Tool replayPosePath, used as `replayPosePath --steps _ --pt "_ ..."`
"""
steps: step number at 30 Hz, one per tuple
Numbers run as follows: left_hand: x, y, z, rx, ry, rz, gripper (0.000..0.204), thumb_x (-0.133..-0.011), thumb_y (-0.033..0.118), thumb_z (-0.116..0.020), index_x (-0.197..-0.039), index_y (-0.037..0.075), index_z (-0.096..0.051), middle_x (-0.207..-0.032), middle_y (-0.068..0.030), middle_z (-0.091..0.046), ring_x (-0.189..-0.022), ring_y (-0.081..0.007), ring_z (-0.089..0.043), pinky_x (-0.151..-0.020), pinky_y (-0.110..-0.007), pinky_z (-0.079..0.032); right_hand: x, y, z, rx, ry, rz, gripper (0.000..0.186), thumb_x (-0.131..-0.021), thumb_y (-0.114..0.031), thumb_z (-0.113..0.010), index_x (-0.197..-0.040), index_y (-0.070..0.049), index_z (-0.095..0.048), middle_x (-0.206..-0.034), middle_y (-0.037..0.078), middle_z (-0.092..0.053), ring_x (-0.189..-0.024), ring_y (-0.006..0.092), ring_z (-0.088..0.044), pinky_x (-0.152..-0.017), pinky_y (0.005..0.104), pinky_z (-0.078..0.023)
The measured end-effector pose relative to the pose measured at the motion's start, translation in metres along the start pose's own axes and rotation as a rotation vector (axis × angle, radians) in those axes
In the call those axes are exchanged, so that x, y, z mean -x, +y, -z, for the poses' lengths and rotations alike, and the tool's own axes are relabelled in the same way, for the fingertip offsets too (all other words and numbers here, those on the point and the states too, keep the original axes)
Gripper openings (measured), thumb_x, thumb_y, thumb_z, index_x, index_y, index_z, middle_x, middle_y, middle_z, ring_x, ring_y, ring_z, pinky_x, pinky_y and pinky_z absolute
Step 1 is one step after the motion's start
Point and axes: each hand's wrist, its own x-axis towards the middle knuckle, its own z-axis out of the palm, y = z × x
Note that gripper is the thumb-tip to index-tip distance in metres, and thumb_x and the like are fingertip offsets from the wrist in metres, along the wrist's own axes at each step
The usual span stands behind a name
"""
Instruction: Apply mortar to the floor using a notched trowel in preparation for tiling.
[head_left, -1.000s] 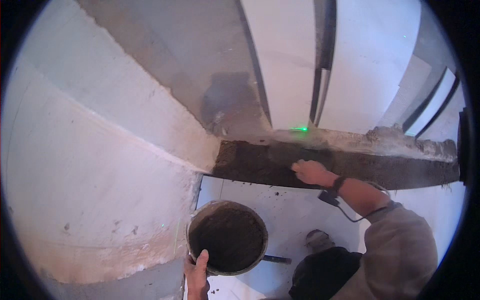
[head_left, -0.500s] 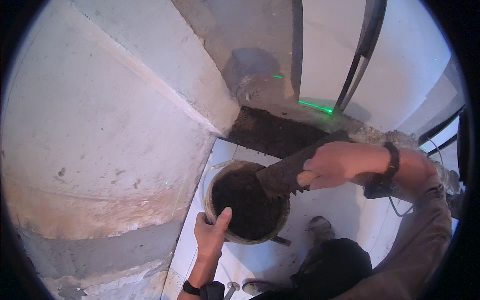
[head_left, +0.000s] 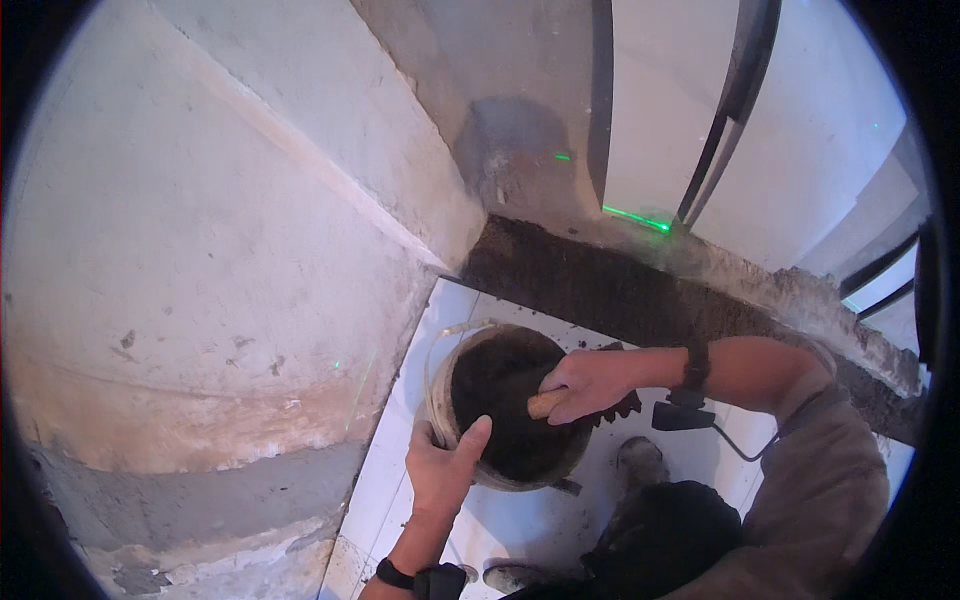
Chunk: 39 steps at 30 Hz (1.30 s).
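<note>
A round bucket (head_left: 437, 405) stands on the white tiles, with dark, damp mortar (head_left: 500, 385) inside. My left hand (head_left: 445, 465) grips its near-left rim, thumb over the edge and fingers outside. Over the bucket's right side, my right hand (head_left: 590, 385) is closed round the wooden handle of a trowel (head_left: 625, 407). The handle end points left. Most of the blade is hidden beneath my hand; a dark, ragged, mortar-caked edge shows past the bucket's right rim.
Beyond the bucket, a strip of dark mortar (head_left: 600, 285) runs along the foot of the wall. A bare plastered wall (head_left: 220, 240) rises at left. White panels (head_left: 665, 110) stand at the back, with a green laser line (head_left: 640, 217) at their base. My shoe (head_left: 642, 462) is near the bucket.
My right hand has moved left and down with the trowel, from beside the bucket to over it. The bucket has shifted slightly right in view, my left hand still on its rim.
</note>
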Motion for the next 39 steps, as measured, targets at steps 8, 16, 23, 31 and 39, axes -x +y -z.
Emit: replayPosePath --steps 8,16,23,31,39 --pt "-0.008 -0.005 0.014 0.019 0.016 0.148 0.052 -0.074 0.039 -0.081 -0.089 -0.005 -0.057 -0.078 -0.0056 -0.061 -0.068 -0.0108 -0.053 -0.061 -0.027 -0.047 0.047 0.002 0.028 0.035 0.132 -0.119 0.048 -0.082 -0.032 -0.069 -0.117 -0.001 -0.061 -0.086 0.012 -0.068 -0.075 0.0170 -0.065 -0.067 0.0308 -0.052" --pt "-0.024 -0.010 0.019 0.180 0.091 0.176 0.052 -0.074 0.037 -0.081 -0.087 -0.004 -0.053 -0.077 -0.0062 -0.056 -0.067 -0.0126 -0.050 -0.056 -0.027 -0.044 0.088 0.006 0.069 -0.204 0.444 -0.194 0.043 -0.085 -0.037 -0.067 -0.110 -0.002 -0.065 -0.074 0.003 -0.059 -0.062 0.0092 -0.052 -0.055 0.0256 -0.044" --pt "-0.021 -0.010 0.021 0.251 0.070 0.208 0.051 -0.074 0.038 -0.081 -0.086 -0.004 -0.054 -0.076 -0.0072 -0.057 -0.066 -0.0137 -0.052 -0.057 -0.029 -0.045 -0.017 0.055 0.114 -0.534 0.515 -0.458 0.051 -0.089 -0.054 -0.053 -0.073 -0.006 -0.051 -0.063 0.001 -0.045 -0.052 0.0103 -0.042 -0.045 0.0277 -0.031" --pt "-0.010 -0.009 0.023 0.093 0.101 0.230 0.050 -0.073 0.036 -0.082 -0.087 -0.004 -0.055 -0.077 -0.0079 -0.059 -0.067 -0.0130 -0.052 -0.059 -0.028 -0.046 -0.054 0.106 0.114 -0.365 0.539 -0.454 0.049 -0.088 -0.054 -0.053 -0.079 -0.006 -0.054 -0.065 0.000 -0.046 -0.053 0.0106 -0.043 -0.043 0.0277 -0.032" --pt "-0.010 -0.004 0.019 0.095 0.064 0.256 0.053 -0.071 0.037 -0.082 -0.090 -0.005 -0.056 -0.079 -0.0078 -0.060 -0.068 -0.0130 -0.054 -0.060 -0.027 -0.047 -0.097 0.145 0.089 -0.665 0.582 -0.441 0.037 -0.085 -0.051 -0.056 -0.088 -0.014 -0.055 -0.067 -0.004 -0.042 -0.049 0.0057 -0.036 -0.040 0.0240 -0.026"
